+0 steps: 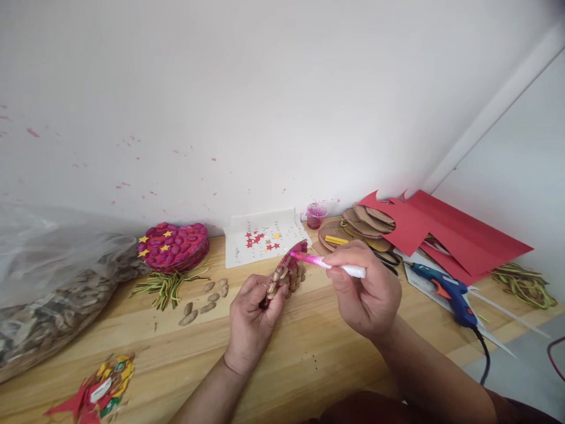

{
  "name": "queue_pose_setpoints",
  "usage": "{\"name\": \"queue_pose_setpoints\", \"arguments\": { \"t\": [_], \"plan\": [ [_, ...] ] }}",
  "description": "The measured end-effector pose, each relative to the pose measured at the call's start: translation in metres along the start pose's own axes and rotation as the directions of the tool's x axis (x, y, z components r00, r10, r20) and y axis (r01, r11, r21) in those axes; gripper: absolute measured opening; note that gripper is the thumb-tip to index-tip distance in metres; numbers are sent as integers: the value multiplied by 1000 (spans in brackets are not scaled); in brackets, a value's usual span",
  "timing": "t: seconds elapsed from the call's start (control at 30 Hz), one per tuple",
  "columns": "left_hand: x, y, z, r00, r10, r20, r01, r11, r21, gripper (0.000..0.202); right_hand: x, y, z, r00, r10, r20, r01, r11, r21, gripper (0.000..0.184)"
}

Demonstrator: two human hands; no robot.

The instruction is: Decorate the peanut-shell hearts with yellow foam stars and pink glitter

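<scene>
My left hand point(253, 321) is closed on the edge of a peanut-covered craft piece point(289, 271), tilted up above the table. Its upper part is painted magenta; the peanuts nearer my fingers are still bare tan. My right hand point(368, 288) grips a white-handled paintbrush point(324, 261) stained pink toward the tip. The brush tip touches the painted upper part of the piece. Behind it, against the wall, stands a small clear cup point(316, 215) with magenta paint. Several loose peanuts point(209, 297) lie on the table left of my left hand.
A finished-looking magenta peanut piece point(176, 244) with yellow stars lies over green strips. Left is a plastic bag of peanuts point(57, 306). A paper point(238, 247) holds small stars. Right are cardboard pieces point(375, 218), red paper point(468, 235) and a corded blue glue gun point(450, 288). Scraps point(110, 377) lie front left.
</scene>
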State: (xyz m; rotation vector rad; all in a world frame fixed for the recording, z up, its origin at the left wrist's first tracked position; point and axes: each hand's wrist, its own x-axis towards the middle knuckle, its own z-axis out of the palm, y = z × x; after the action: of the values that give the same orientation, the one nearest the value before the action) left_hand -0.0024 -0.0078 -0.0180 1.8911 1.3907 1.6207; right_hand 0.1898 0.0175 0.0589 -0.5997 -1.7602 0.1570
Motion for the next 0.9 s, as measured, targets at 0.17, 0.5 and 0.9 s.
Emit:
{"name": "queue_pose_setpoints", "arguments": {
  "t": [0.17,0.5,0.9],
  "plan": [
    [0,2,-1,998,-52,21,54,995,-83,19,0,1,0,1000,-21,0,21,1000,-6,29],
    [0,2,-1,974,-187,127,218,930,-297,18,-2,-2,3,994,-106,21,106,994,13,32],
    [-4,-3,-1,948,-267,172,312,878,-362,17,-2,-4,6,994,-95,51,95,995,20,31]
  ]
}}
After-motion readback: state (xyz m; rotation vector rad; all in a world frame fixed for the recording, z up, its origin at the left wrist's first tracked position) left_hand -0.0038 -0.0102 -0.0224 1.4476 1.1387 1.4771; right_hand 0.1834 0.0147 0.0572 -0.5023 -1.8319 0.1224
